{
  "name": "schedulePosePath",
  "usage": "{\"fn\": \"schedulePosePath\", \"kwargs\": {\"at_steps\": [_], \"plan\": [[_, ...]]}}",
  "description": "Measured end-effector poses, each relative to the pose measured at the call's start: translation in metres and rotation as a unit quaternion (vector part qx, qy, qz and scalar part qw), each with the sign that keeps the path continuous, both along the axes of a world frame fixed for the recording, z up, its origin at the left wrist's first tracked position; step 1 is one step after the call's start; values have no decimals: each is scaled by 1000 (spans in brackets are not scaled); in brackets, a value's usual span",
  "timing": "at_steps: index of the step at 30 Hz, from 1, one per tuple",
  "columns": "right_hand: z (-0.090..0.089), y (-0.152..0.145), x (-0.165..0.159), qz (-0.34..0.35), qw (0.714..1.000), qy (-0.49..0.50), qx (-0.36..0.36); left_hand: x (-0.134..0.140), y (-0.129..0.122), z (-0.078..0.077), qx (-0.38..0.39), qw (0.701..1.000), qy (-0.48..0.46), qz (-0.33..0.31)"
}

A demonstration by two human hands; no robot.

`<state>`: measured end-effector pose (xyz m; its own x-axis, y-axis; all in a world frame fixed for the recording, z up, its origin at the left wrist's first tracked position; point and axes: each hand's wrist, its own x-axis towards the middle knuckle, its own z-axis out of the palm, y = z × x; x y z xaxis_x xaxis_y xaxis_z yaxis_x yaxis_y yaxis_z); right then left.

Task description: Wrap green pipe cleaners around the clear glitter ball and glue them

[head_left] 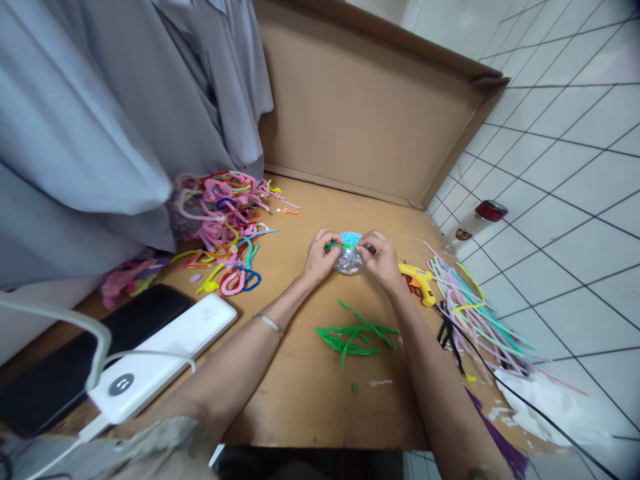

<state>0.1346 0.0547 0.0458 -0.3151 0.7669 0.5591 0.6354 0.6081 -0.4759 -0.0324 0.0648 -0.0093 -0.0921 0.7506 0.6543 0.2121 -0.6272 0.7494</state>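
Note:
A small clear round ball (349, 262), partly covered by light blue strands on its far side, sits between my hands on the table. Across it runs a green pipe cleaner (349, 247). My left hand (323, 254) pinches the left end of this strip, and my right hand (379, 253) has its fingers closed at the right end. The fingertips of both hands are close to the ball; whether they touch it I cannot tell. Nearer to me, between my forearms, lies a loose pile of cut green pipe cleaner pieces (353, 340).
A yellow glue gun (418, 283) lies right of my right hand, beside a bundle of pastel pipe cleaners (475, 310). A clear bottle (475, 227) with a red cap stands by the tiled wall. Tangled pink pipe cleaners (220, 207), a white power bank (165, 357) and a black phone-like slab (50, 380) are left.

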Motion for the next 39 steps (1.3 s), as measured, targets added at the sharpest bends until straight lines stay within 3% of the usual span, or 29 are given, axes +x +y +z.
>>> {"fn": "schedulePosePath", "kwargs": {"at_steps": [10,15,20,29,35,39], "plan": [[1,-3,-4,9,1000,-16,0,4,-3,4,-12,999,1,32],[-2,2,-4,16,998,59,2,4,-2,5,-30,999,-14,19],[-2,9,3,17,990,123,-65,6,-1,7,-44,998,-32,4],[9,11,20,-162,968,125,-144,-3,2,5,-96,991,-93,-1],[8,11,30,-145,956,107,-232,-4,5,2,-117,986,-123,-3],[12,8,30,-107,935,145,-306,-5,8,-2,-121,984,-131,-3]]}}
